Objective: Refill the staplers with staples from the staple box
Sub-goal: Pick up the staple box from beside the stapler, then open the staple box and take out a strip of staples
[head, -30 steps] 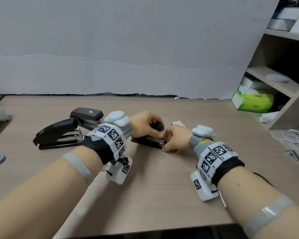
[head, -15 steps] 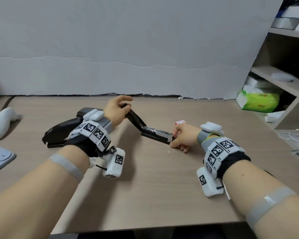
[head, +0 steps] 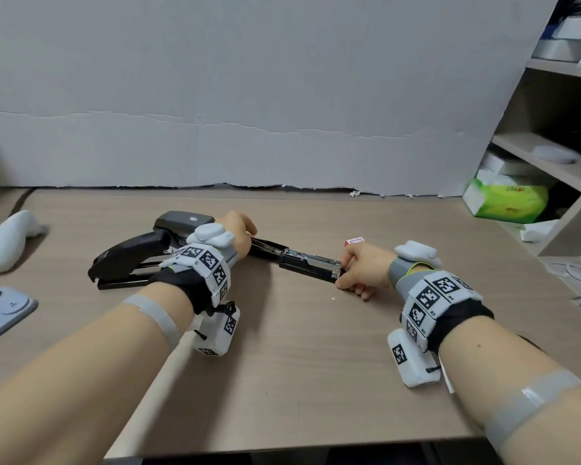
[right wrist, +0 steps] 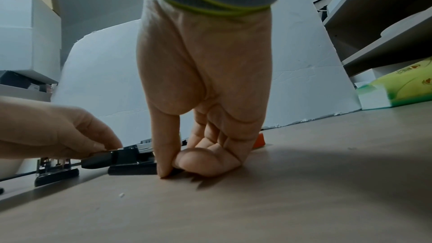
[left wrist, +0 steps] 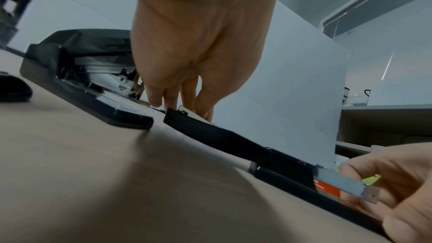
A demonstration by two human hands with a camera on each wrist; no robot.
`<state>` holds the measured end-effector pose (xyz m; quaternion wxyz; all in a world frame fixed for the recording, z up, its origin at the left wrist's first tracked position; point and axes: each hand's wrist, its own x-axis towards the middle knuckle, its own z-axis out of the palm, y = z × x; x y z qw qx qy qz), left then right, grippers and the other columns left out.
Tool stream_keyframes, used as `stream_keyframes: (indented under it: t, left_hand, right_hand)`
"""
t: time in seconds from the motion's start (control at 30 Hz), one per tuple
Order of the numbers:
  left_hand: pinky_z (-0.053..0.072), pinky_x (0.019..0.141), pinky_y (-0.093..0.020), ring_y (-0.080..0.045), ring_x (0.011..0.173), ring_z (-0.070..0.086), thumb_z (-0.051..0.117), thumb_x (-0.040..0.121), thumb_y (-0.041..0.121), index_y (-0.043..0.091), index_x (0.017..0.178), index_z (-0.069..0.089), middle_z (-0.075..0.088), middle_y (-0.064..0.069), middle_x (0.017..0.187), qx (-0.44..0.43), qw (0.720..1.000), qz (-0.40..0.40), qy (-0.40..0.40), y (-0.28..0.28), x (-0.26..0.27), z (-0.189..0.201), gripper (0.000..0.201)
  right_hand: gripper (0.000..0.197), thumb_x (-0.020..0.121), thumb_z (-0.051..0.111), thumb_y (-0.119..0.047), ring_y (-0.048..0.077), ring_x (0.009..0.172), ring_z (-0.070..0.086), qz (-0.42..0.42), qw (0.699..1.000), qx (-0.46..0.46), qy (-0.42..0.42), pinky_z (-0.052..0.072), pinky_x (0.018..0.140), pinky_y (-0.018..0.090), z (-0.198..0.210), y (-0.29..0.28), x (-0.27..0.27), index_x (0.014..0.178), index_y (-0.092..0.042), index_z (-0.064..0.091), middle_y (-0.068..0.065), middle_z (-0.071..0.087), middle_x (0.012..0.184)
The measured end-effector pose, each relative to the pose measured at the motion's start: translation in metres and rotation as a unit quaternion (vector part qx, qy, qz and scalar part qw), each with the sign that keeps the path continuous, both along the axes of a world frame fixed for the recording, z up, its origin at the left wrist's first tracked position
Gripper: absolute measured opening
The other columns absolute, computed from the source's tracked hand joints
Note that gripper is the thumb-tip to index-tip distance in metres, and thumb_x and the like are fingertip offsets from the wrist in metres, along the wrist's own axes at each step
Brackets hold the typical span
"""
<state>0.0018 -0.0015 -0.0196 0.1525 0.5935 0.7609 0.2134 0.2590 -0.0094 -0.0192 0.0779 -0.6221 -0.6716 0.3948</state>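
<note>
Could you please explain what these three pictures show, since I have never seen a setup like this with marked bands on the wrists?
No machine here: a person works bare-handed, wearing cameras. The wide picture comes from the head; the two low ones look along each wrist.

On the desk lies a small stapler, folded open flat. The left hand holds its lid end down; the right hand pinches the front end of its metal staple channel.

Behind the right hand sits a red and white staple box. Two larger black staplers lie behind the left wrist, with a phone and a white controller farther left.
</note>
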Motion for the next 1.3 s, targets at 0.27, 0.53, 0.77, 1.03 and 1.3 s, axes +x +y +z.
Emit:
stream_keyframes:
  t: [0.27,0.53,0.77,1.03,1.3]
  left_hand:
    - [0.044,0.091,-0.027,-0.016,0.106,0.060,0.070,0.085,0.029,0.029,0.120,0.066,0.065,0.006,0.116,-0.018,0.978,-0.209,-0.002,-0.015,0.027,0.017,0.035]
    - [0.047,0.071,-0.025,-0.016,0.082,0.062,0.074,0.081,0.021,0.030,0.106,0.072,0.063,0.014,0.082,-0.085,0.962,-0.260,0.001,0.000,0.044,0.002,0.026]
    - [0.049,0.077,-0.028,-0.017,0.085,0.063,0.078,0.080,0.028,0.031,0.103,0.075,0.066,0.010,0.087,-0.067,0.976,-0.207,-0.010,0.007,0.039,0.000,0.023]
    - [0.041,0.062,-0.021,-0.012,0.076,0.059,0.077,0.081,0.029,0.027,0.106,0.075,0.065,0.009,0.088,-0.060,0.982,-0.181,-0.012,0.012,0.042,0.005,0.026]
    - [0.060,0.081,-0.033,-0.015,0.079,0.064,0.056,0.098,0.026,0.004,0.114,0.064,0.072,-0.007,0.102,-0.007,0.878,-0.175,-0.445,0.005,0.058,0.023,0.029]
  right_hand:
    - [0.025,0.080,0.072,0.000,0.015,0.044,0.054,-0.001,1.000,-0.018,0.004,0.053,0.041,0.026,0.010,-0.004,0.004,0.092,-0.012,0.054,0.009,0.062,0.065]
    - [0.037,0.062,0.081,-0.031,0.026,0.049,0.058,-0.131,0.979,0.090,-0.126,0.051,0.056,0.033,0.025,0.029,0.030,0.084,-0.004,0.065,0.013,0.064,0.066]
    - [0.067,0.021,0.066,-0.049,0.031,0.068,0.073,-0.094,0.968,0.049,-0.229,0.061,0.070,0.045,-0.003,0.062,0.025,0.074,-0.009,0.066,0.009,0.074,0.074]
    - [0.027,0.072,0.071,-0.017,0.027,0.060,0.062,-0.074,0.986,0.120,-0.089,0.059,0.065,0.040,0.037,0.023,0.011,0.097,-0.008,0.066,0.014,0.074,0.088]
    - [0.027,0.058,0.068,-0.024,0.032,0.072,0.072,-0.047,0.976,0.191,0.095,0.059,0.072,0.050,0.034,0.001,-0.016,0.082,-0.034,0.063,0.003,0.071,0.082]
